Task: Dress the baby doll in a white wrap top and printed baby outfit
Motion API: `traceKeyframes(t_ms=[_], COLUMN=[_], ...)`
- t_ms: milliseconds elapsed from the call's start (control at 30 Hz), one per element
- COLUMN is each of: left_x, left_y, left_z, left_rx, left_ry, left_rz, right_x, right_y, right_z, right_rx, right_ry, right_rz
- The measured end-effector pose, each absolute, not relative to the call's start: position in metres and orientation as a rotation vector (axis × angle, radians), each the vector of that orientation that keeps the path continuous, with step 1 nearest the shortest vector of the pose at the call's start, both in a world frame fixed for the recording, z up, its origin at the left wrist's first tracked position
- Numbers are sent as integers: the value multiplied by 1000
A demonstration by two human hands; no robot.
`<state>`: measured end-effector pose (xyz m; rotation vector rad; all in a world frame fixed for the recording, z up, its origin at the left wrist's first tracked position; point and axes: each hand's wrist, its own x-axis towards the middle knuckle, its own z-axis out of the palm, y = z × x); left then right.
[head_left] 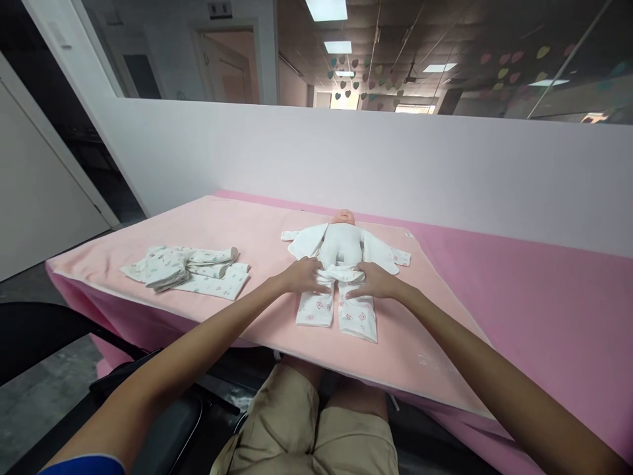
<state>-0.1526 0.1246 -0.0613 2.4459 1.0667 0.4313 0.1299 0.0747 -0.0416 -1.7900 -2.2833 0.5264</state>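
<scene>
A baby doll (341, 239) lies on its back on the table, its head toward the wall. Its white long-sleeved top (380, 249) is spread open to both sides of the pale body. White baby pants (359, 318) with a pink print cover the doll's legs, the waist part bunched below the crotch. My left hand (304, 274) is closed on the left side of that bunched waist. On the opposite side, my right hand (378, 281) grips the waist too, thumb and fingers at the cloth. Parts of the waistband are hidden under my fingers.
Folded baby clothes (190, 269) with a small print lie at the left on the pink blanket (262, 231). A white wall (346, 158) with a window above it borders the far side. A black chair (171, 429) stands at the lower left.
</scene>
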Motion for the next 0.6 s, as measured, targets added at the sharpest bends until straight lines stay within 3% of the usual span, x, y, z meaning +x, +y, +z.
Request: traceKeyframes(t_ms=[167, 600], left_x=[-155, -143], left_y=[110, 90], left_z=[-66, -74], left_rx=[2426, 2326], left_ry=[1096, 1197], left_rz=[440, 475], right_x=[129, 123], right_y=[56, 71], right_z=[-33, -34], right_rx=[-1813, -1934], right_ry=[-2209, -2251], right_rz=[672, 641])
